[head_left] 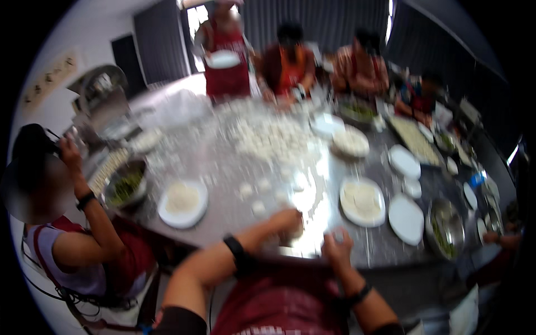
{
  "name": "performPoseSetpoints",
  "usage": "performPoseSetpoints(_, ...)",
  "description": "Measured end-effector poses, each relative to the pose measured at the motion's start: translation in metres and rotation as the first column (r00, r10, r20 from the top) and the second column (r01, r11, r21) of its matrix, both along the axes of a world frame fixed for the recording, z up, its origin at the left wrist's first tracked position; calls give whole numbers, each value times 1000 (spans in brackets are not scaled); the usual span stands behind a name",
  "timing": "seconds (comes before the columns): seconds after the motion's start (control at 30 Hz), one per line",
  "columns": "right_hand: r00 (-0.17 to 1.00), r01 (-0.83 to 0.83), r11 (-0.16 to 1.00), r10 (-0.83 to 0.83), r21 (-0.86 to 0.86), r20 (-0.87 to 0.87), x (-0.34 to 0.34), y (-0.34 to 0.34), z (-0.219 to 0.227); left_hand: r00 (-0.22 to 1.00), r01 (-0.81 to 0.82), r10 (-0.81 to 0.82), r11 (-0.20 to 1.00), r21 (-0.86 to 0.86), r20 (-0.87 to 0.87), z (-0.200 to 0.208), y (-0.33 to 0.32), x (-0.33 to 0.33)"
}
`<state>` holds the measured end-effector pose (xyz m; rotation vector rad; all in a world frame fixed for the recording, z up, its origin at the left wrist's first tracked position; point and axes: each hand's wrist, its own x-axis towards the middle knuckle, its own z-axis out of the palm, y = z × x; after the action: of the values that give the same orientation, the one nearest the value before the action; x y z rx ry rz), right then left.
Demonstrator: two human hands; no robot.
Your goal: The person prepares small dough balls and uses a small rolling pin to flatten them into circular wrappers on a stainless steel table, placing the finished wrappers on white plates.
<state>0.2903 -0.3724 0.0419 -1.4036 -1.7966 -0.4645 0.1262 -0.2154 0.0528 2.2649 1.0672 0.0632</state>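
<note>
Blur softens the whole picture. My left hand (287, 224) is low over the near edge of the metal table (223, 218), its fingers smeared by motion. Right of it, my right hand (338, 247) is curled, and whatever its fingers may hold is too blurred to make out. Several small pale dough pieces (258, 209) lie on the table just beyond my left hand. Past my right hand stands a white plate (345, 216) bearing flat, pale dough rounds (362, 200).
Dough pieces (273, 137) spread across the table's middle. Left stand another loaded plate (183, 220) and a metal bowl of greens (127, 187); right, a white plate (406, 219) and another bowl (445, 229). One person (72, 240) sits at my left; others are across the table.
</note>
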Motion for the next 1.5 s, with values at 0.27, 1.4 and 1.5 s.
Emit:
performPoseSetpoints(0.27,380,-328,942,64,-69,-923,-15,-21,21,984,-8,21,997,-75,178,39,13,-86)
performPoseSetpoints(1.4,698,-46,996,-20,-72,-716,-4,60,10,983,-36,67,983,-181,170,16,-26,-19)
performPoseSetpoints(1.5,683,-56,982,-95,-183,-724,-1,35,16,985,24,4,986,-162,172,15,-28,-16)
